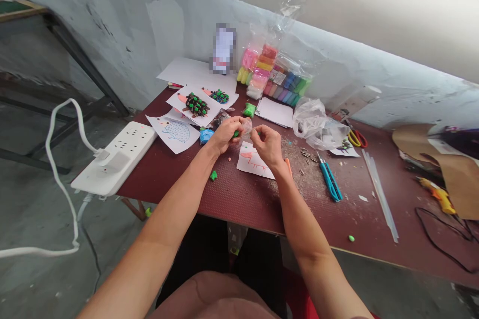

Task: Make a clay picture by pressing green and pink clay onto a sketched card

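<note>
My left hand [229, 134] is closed around some green clay [235, 133], above the dark red table. Close to its right, my right hand [267, 142] is pinched, with a bit of green at its fingertips. A clear plastic wrapper [247, 127] spans the gap between both hands. Under them lies a white card with an orange animal drawing [251, 159], partly hidden by my right hand. A small green clay piece [213, 176] rests on the table below my left hand. Behind the hands sits a green clay pack [249, 109], with a blue pack [205, 135] further left.
Hedgehog pictures [195, 104] and a power strip [116, 159] are at left. Clay packets [277, 77] and a phone [223, 50] stand by the wall. Rightward are a plastic bag [316, 122], teal cutter [330, 179], scissors [357, 138], glue sticks [380, 197] and a glue gun [437, 195].
</note>
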`<state>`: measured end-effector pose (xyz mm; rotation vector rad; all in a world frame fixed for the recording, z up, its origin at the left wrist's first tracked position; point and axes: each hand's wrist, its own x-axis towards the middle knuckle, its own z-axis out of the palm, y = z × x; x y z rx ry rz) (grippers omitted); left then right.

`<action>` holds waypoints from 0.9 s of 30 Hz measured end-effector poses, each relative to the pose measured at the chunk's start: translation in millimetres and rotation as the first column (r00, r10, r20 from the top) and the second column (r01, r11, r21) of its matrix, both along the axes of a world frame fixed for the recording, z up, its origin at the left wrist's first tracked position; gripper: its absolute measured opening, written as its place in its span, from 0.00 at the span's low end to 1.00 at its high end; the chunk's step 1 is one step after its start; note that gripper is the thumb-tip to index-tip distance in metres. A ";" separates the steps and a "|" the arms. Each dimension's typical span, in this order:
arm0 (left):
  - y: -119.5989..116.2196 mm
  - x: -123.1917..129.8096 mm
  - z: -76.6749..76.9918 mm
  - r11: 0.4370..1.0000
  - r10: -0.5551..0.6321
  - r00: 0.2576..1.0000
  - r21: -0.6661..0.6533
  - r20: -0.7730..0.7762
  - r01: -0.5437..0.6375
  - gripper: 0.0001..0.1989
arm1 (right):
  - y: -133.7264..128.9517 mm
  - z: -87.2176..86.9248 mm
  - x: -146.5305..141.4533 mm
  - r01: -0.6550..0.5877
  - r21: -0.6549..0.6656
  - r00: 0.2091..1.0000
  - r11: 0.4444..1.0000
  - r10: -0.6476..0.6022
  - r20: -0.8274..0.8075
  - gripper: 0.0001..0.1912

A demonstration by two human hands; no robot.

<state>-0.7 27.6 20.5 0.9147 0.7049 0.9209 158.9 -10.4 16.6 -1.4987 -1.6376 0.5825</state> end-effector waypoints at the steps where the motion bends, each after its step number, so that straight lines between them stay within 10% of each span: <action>1: -0.8 -1.0 1.1 1.000 -0.016 1.000 0.011 0.006 0.016 0.08 | 1.3 0.4 0.8 -0.028 -0.049 0.992 0.998 0.022 -0.121 0.11; 6: -2.6 -5.4 5.6 0.996 -0.078 0.997 0.048 0.016 0.077 0.09 | 4.6 5.0 4.4 -0.200 -0.149 0.838 0.968 0.091 -0.538 0.23; 13: 0.1 -3.2 3.2 0.999 -0.018 1.000 0.040 -0.018 0.019 0.09 | 1.3 12.9 1.8 -0.331 -0.262 0.725 0.907 0.066 -0.686 0.19; 27: 0.3 2.6 -1.8 0.981 0.135 0.972 0.163 -0.191 -0.105 0.07 | 4.3 2.9 7.3 -0.201 -0.204 0.857 0.958 0.072 -0.510 0.24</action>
